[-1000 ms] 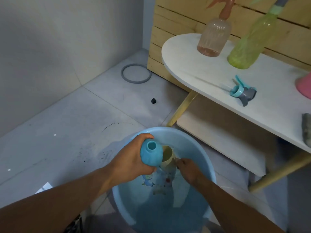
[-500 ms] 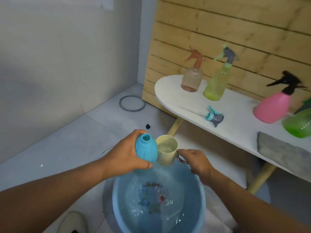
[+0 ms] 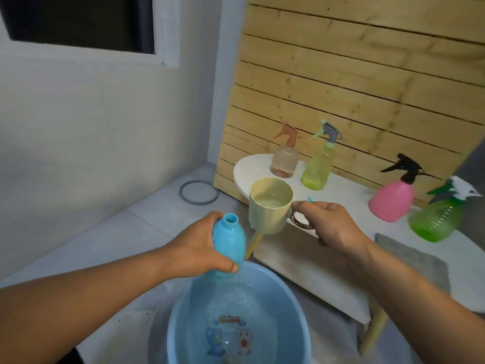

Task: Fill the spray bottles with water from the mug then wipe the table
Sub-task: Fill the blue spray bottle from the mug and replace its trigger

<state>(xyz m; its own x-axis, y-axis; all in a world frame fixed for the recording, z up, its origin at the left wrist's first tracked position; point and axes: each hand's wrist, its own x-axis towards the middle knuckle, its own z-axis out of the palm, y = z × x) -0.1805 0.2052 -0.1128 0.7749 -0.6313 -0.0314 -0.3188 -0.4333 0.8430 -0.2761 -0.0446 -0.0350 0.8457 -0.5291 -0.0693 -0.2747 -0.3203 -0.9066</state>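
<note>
**Mug and open blue bottle held above the water basin**

The left hand [image 3: 202,245] wraps its fingers and thumb around a capless blue spray bottle [image 3: 228,241], tilted slightly, just above the far rim of a blue plastic basin [image 3: 181,319] holding water. The right hand [image 3: 329,227] grips the handle of a pale yellow mug [image 3: 267,206], upright with water inside, just right of and higher than the bottle's mouth.

Behind the mug, a white oval table [image 3: 349,191] carries four capped spray bottles: a clear peach one [image 3: 284,161], a yellow-green one [image 3: 317,169], a pink one with a black trigger [image 3: 393,198] and a green one with a white trigger [image 3: 437,219]. A grey cloth [image 3: 414,256] lies on the near edge. A sliver of a teal part [image 3: 310,199] shows behind the right hand.

Cartoon stickers on the basin's bottom carry writing too blurred to read.

The floor is pale grey tile; a grey ring [image 3: 198,192] lies near the corner. A wooden slat panel [image 3: 367,74] backs the table, beside a white wall with a dark window [image 3: 78,19].
</note>
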